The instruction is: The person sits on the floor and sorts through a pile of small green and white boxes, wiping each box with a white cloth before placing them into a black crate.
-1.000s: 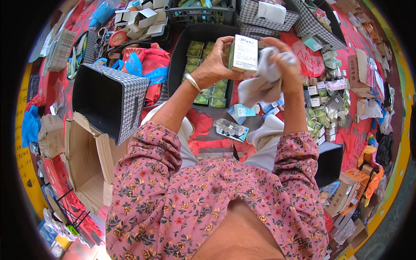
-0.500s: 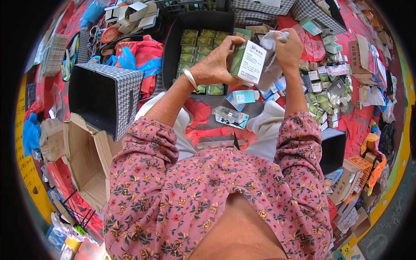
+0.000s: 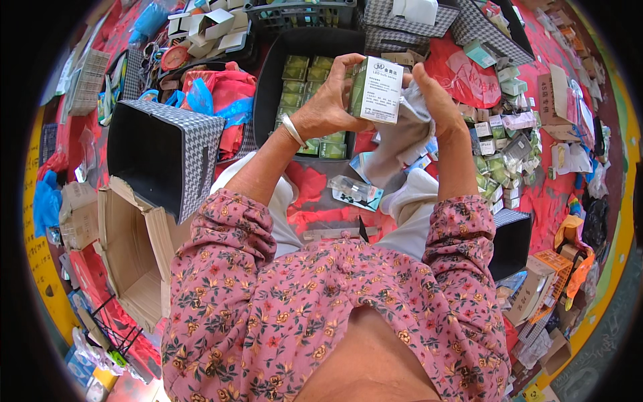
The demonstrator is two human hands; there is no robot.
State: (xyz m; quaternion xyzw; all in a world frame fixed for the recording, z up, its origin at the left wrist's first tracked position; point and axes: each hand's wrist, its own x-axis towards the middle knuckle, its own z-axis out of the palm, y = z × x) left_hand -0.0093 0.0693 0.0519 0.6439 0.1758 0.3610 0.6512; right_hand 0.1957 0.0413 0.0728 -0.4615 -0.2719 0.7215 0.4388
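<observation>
My left hand (image 3: 328, 104) grips a small green and white cardboard box (image 3: 380, 92) by its left side, a printed white face turned toward me. At the box's right side, my right hand (image 3: 435, 100) holds a whitish cloth (image 3: 402, 134), which hangs down below the box. Some of the right fingers are hidden behind the cloth and box. Just beyond my left wrist stands a black bin (image 3: 266, 60) with rows of similar green boxes (image 3: 293, 87) in it. Between my legs lies a clear blister pack (image 3: 355, 191) with a blue card.
A tipped houndstooth bin (image 3: 201, 134) and an open brown carton (image 3: 137, 258) stand at my left. To the right, a heap of small boxes (image 3: 502, 151) covers red sheeting. Another bin (image 3: 512, 244) is by my right elbow, near an orange basket (image 3: 552, 264).
The box has moved slightly left and upright. My right hand has come lower and closer to it, and the cloth now hangs down beneath the box.
</observation>
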